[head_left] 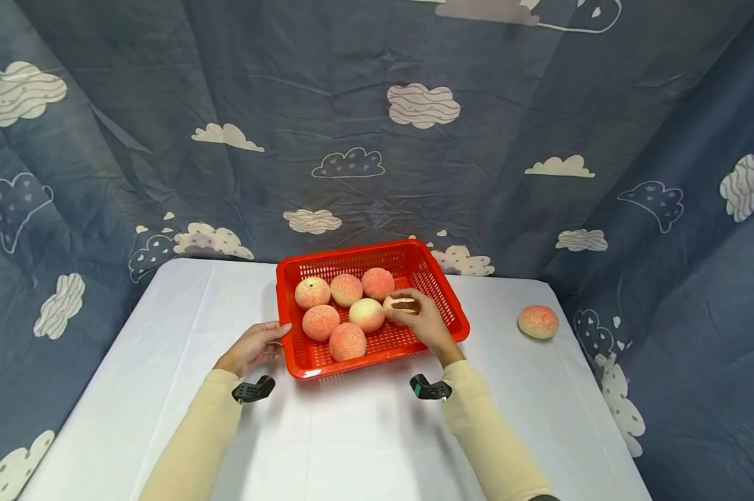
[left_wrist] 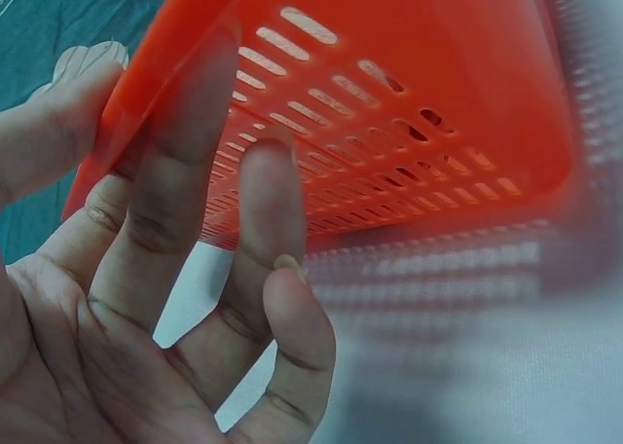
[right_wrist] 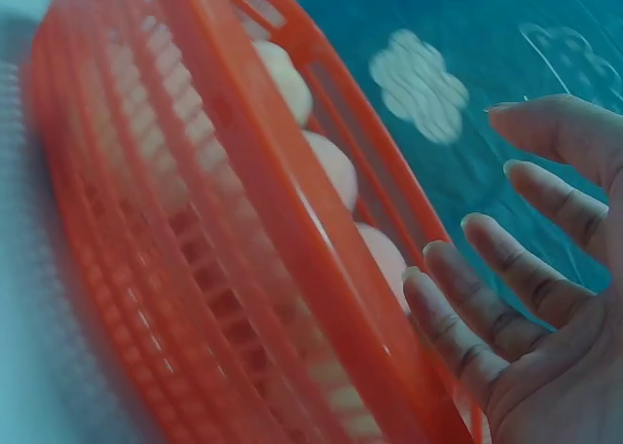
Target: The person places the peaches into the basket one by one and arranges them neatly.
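Observation:
A red plastic basket [head_left: 308, 371] with slotted walls holds several round, pink-and-yellow peaches [head_left: 347, 342]. My left hand [head_left: 256, 346] grips the basket's left rim; in the left wrist view the thumb is outside the rim and the fingers [left_wrist: 273, 201] lie under it against the slotted wall. Inside the basket's right half, my right hand [head_left: 422, 321] is at a pale peach [head_left: 389, 303], partly covering it. The right wrist view shows this hand's fingers [right_wrist: 531, 274] spread and the palm bare, beside the near rim with peaches [right_wrist: 333, 169] behind it.
Another peach [head_left: 538, 321] lies on the white tablecloth [head_left: 364, 445] to the right of the basket. Behind the table hangs a dark blue curtain [head_left: 477, 174] with cloud prints, close to the basket's far side. Black wrist cameras [head_left: 430, 387] sit by both sleeves.

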Demonstrator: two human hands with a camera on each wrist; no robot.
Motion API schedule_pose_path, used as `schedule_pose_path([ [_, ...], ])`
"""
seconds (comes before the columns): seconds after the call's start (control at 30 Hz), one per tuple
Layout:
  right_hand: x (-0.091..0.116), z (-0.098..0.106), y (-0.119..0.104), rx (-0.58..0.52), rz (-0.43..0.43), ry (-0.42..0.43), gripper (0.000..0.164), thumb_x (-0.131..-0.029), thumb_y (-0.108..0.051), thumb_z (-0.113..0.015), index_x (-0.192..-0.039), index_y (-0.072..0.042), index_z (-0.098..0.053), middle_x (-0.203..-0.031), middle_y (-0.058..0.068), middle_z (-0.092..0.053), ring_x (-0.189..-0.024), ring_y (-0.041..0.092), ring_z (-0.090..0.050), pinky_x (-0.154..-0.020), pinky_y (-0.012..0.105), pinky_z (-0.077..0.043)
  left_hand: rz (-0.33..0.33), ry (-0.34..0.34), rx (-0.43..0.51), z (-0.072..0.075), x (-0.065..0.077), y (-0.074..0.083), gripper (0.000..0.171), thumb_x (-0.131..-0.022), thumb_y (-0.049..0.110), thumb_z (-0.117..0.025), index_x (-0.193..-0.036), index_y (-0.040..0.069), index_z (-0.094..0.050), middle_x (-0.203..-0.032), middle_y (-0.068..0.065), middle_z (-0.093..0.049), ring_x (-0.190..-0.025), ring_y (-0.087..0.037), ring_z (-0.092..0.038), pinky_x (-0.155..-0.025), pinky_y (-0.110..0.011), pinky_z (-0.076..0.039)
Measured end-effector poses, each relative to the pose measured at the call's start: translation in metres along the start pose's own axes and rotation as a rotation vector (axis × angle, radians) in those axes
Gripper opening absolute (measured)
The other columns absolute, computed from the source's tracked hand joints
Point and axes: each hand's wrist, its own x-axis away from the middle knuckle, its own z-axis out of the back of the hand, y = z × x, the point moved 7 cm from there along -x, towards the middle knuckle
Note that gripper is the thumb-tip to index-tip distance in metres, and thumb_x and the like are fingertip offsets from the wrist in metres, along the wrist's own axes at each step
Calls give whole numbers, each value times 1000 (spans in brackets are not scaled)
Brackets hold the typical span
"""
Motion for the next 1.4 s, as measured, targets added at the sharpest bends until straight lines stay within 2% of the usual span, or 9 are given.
schedule_pose_path([
  [0.3, 8, 61, 12, -31, -45, 177, 42, -89, -14, -71, -126, -3, -55, -133, 21, -53, -112, 22, -59, -93, 31, -49, 2, 11, 10, 4, -2, -1, 47, -97, 28, -57, -129, -6, -50, -88, 1, -66, -76, -15, -55, -74, -30, -48],
  [0.5, 14, 95, 19, -115, 7, 223, 47, -90, -13, -70, -128, 5, -50, -130, 24, -51, -99, 10, -61, -84, 23, -51, 7, 7, 9, 2, -1, -2, 50, -98, 28, -56, -131, -8, -48, -88, 0, -66, -75, -14, -55, -73, -28, -48],
  [0.67, 22, 132, 27, -141, 62, 346, 47, -87, -12, -72, -127, 3, -52, -122, 16, -56, -95, 11, -63, -81, 21, -52, 7, 5, 5, 1, -1, -1, 50, -98, 29, -57, -131, -8, -48, -89, -1, -66, -75, -14, -55, -74, -29, -48],
  [0.73, 18, 154, 45, -230, 134, 374, 46, -83, -7, -75, -124, -1, -57, -118, 10, -60, -94, 13, -64, -79, 21, -53, 8, 5, 0, 1, -1, -1, 51, -97, 29, -57, -131, -8, -48, -89, -1, -66, -75, -14, -55, -75, -30, -48],
  [0.87, 18, 191, 61, -260, 106, 512, 50, -82, -3, -75, -128, -4, -55, -121, 8, -60, -102, 18, -64, -87, 27, -52, 7, 0, -6, 0, -1, -1, 50, -98, 29, -56, -131, -7, -48, -91, -2, -66, -75, -15, -54, -75, -31, -48],
  [0.97, 12, 232, 93, -246, 98, 623, 54, -81, -9, -78, -129, -8, -55, -121, 4, -60, -106, 15, -62, -89, 23, -49, 8, -3, -8, 0, -2, 0, 50, -98, 29, -56, -131, -8, -48, -90, -1, -66, -75, -14, -54, -76, -31, -48],
  [1.1, 23, 260, 97, -265, 112, 727, 56, -75, -11, -83, -126, -11, -59, -119, 0, -60, -112, 12, -55, -96, 19, -42, 12, -2, -11, -1, -3, 0, 51, -98, 29, -56, -132, -8, -48, -90, -1, -66, -75, -14, -55, -76, -31, -48],
  [1.2, 46, 260, 73, -212, 21, 818, 55, -75, -13, -83, -125, -13, -59, -122, -2, -58, -121, 16, -46, -108, 27, -29, 12, -7, -12, -2, -3, -1, 52, -98, 29, -56, -133, -8, -47, -91, -2, -66, -75, -14, -55, -76, -31, -48],
  [1.4, 49, 289, 101, -111, -137, 862, 67, -74, -30, -85, -132, -26, -53, -139, -4, -46, -137, 17, -29, -115, 35, -20, 4, -32, -13, -2, 1, 1, 52, -98, 28, -55, -134, -9, -45, -92, -1, -66, -76, -14, -56, -76, -31, -49],
])
